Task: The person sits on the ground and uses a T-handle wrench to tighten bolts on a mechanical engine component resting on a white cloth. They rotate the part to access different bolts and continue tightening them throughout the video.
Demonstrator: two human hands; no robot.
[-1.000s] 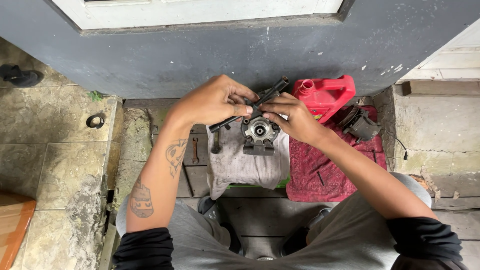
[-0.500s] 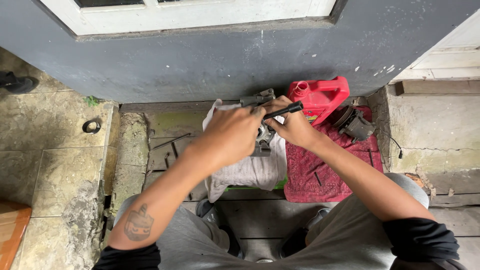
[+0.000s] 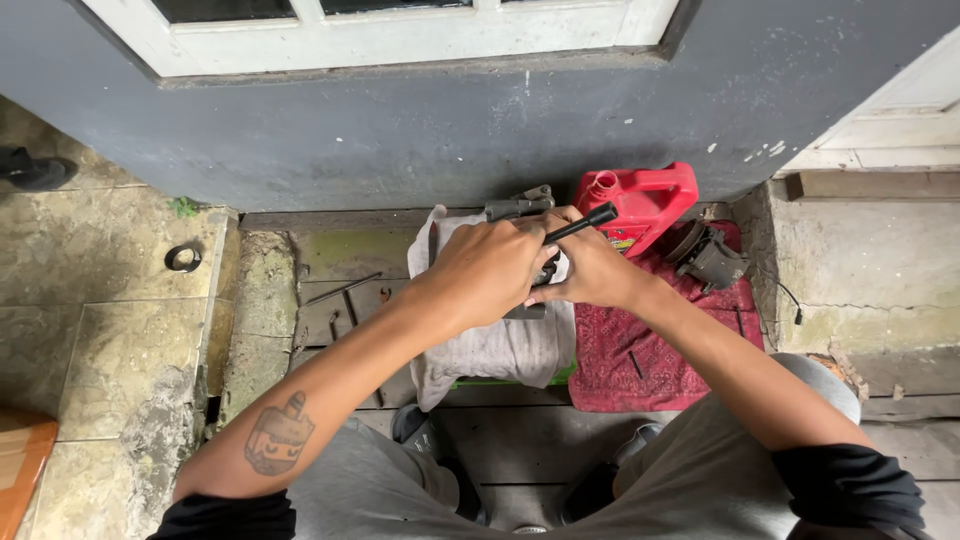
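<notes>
My left hand (image 3: 490, 270) covers a grey metal engine part (image 3: 520, 207) that rests on a pale grey rag (image 3: 500, 350); the fingers are closed over the part. My right hand (image 3: 590, 272) sits just right of it, closed around a black T-handled tool (image 3: 580, 222) whose bar sticks up toward the red jug. Both hands touch each other above the part. Most of the part is hidden beneath them.
A red plastic jug (image 3: 640, 200) stands against the grey wall (image 3: 400, 120). A dark metal part (image 3: 708, 255) lies on a red cloth (image 3: 660, 350). A thin rod (image 3: 342, 289) and a black ring (image 3: 183, 258) lie on the floor at left.
My left hand has slid from the left side of the part over its top, hiding it. The black tool's bar has swung up toward the jug. The camera has tilted slightly.
</notes>
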